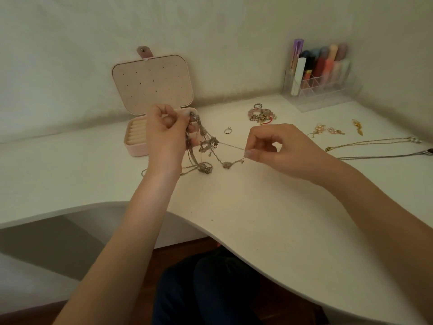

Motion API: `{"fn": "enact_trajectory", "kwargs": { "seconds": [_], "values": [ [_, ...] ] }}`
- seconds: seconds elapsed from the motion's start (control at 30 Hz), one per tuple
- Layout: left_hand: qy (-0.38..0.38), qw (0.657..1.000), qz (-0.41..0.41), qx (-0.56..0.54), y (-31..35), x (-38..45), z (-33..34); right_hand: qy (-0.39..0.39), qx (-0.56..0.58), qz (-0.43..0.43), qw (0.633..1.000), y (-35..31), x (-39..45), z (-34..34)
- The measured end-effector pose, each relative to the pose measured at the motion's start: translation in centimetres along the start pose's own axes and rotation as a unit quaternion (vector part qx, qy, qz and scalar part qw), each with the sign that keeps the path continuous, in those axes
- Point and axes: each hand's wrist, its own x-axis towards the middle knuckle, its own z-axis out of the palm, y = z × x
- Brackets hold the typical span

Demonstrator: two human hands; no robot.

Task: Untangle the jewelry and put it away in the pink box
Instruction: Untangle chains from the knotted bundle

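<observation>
A tangle of thin chains [206,146] hangs above the white desk, its lower loops touching the top. My left hand [167,134] grips the upper part of the tangle, just in front of the pink box [137,137]. The box stands open, its lid [152,83] upright against the wall, with ring rolls visible inside. My right hand [276,150] pinches one fine chain [232,146] and holds it stretched out to the right of the tangle.
A ring [228,130] lies behind the tangle. Beaded bracelets [261,114], earrings [328,131] and two long necklaces [375,148] lie at the right. A clear organiser [321,90] with lipsticks stands in the back corner. The desk's curved front edge [210,228] runs above my lap.
</observation>
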Motion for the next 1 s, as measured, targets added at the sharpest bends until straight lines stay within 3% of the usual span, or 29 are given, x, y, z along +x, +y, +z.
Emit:
{"fn": "enact_trajectory", "kwargs": {
  "seconds": [0.13, 0.33, 0.47, 0.6, 0.73, 0.8, 1.0],
  "values": [
    [-0.039, 0.999, -0.012, 0.026, -0.2, -0.8, 0.9, 0.042, -0.042, 0.021, 0.998, 0.0, 0.1, 0.9],
    [-0.119, 0.991, -0.056, 0.002, 0.1, -2.1, 2.5, 0.061, 0.11, 0.051, 0.991, -1.4, 0.5, 2.6],
    [-0.118, 0.989, -0.083, -0.037, 0.3, -2.1, 2.7, 0.041, 0.144, 0.075, 0.986, -1.3, 0.4, 2.5],
    [-0.105, 0.987, -0.103, -0.067, 0.3, -1.8, 2.3, 0.076, 0.159, 0.091, 0.98, -1.0, 0.3, 2.0],
    [-0.105, 0.98, -0.133, -0.107, 0.4, -1.9, 2.4, 0.14, 0.039, -0.015, 0.989, -1.6, -0.1, 2.6],
    [-0.108, 0.974, -0.148, -0.135, 0.4, -1.8, 2.4, 0.121, 0.039, -0.046, 0.991, -2.0, 0.0, 2.9],
    [-0.113, 0.971, -0.158, -0.137, 0.4, -1.9, 2.4, 0.051, 0.177, 0.022, 0.983, -2.7, -0.1, 2.9]
  ]
}}
